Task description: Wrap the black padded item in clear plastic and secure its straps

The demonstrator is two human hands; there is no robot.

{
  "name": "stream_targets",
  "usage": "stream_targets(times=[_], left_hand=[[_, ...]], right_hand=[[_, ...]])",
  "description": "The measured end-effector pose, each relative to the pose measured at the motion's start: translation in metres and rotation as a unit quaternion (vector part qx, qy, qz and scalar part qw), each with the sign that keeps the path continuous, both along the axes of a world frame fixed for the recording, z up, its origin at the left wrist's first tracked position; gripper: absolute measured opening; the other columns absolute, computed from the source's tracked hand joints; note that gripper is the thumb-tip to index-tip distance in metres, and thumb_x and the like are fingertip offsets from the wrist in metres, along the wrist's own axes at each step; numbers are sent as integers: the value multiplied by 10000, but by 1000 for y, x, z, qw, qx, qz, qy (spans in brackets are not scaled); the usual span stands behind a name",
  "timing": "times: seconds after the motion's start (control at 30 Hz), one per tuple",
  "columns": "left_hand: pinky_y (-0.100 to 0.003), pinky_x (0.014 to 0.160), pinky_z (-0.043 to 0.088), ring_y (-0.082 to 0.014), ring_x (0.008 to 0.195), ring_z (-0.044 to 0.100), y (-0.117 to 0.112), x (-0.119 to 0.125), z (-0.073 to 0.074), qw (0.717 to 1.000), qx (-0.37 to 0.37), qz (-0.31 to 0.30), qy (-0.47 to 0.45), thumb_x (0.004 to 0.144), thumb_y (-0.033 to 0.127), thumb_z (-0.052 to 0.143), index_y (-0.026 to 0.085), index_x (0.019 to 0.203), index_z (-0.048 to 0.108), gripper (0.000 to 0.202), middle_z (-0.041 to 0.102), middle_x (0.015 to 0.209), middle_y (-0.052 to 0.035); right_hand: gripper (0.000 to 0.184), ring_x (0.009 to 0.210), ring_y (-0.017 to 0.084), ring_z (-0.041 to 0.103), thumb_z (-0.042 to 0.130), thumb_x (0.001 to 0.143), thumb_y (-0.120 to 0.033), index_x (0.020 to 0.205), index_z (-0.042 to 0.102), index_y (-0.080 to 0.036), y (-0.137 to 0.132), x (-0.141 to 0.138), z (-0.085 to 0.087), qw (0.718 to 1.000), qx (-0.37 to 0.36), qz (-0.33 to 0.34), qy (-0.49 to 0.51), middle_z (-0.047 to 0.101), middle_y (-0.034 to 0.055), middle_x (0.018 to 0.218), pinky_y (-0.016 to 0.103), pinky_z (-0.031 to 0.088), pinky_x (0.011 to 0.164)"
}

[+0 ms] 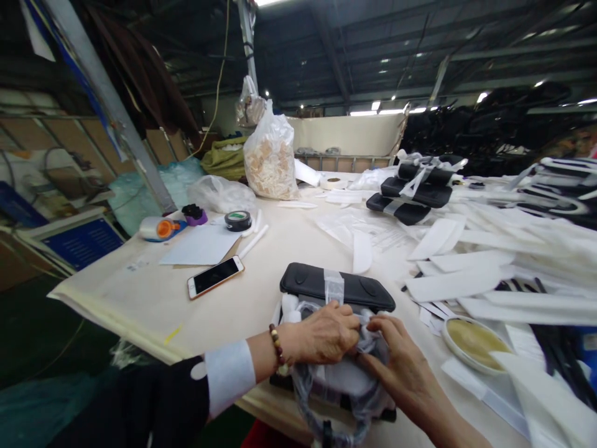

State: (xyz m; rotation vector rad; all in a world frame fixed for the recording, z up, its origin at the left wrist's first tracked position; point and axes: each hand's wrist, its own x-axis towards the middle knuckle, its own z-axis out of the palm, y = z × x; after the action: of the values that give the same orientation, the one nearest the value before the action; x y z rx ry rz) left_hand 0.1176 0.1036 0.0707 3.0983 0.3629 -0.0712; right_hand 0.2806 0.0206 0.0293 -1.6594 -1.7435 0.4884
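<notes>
black bag (298, 278) lies near the close edge of the table (140, 298), beneath and between the person's 2 hands. the left hand (321, 336) is curled, fingers bunched over crumpled clear wrap (368, 341); its fingertips are hidden, so i cannot tell what it grips. the right hand (396, 354) is half spread, thumb and forefinger apart at the same wrap; whether it pinches any, i cannot tell. thin wrap could tear if the 2 hands tug against each other, and the wrapped handle (305, 398), looping toward the person, could catch a wrist and drag the bag edgeward. the bag's long axis runs left to right across the person's front, slightly skewed, right end nearer; 1 pale strip (334, 286) crosses its far panel. farther right, a round dish (445, 341) sits beside loose white pieces (452, 286); a careless right forearm could brush it. to the left, well apart, lies a phone (215, 277).
</notes>
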Motion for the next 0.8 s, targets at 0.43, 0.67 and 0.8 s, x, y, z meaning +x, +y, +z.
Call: stream_targets(times=[0.43, 0.67, 0.8], left_hand=[[-482, 1010, 366, -316, 1154, 431, -51, -66, -16, 879, -81, 435, -179, 671, 280, 689, 116, 1281, 427, 684, 473, 1271, -150], [-409, 888, 453, -266, 1003, 510, -27, -50, -11, 863, -79, 465, -178, 725, 240, 643, 161, 974, 572, 270, 562, 1030, -76], [-418, 896, 445, -266, 1022, 503, -19, -47, -14, 843, -60, 492, -208, 744, 215, 631, 154, 964, 570, 236, 560, 1047, -90]], right_hand=[[392, 1060, 252, 560, 483, 845, -465, 1157, 484, -227, -20, -3, -28, 988, 30, -62, -140, 571, 92, 1120, 427, 512, 871], [289, 958, 203, 605, 461, 792, -259, 1065, 555, -272, -14, 0, -24, 986, 31, -39, -162, 581, 53, 1061, 340, 535, 780], [292, 937, 211, 602, 447, 774, -234, 1029, 589, -249, -12, -14, -20, 987, 47, -61, -144, 588, 71, 1038, 353, 526, 784]])
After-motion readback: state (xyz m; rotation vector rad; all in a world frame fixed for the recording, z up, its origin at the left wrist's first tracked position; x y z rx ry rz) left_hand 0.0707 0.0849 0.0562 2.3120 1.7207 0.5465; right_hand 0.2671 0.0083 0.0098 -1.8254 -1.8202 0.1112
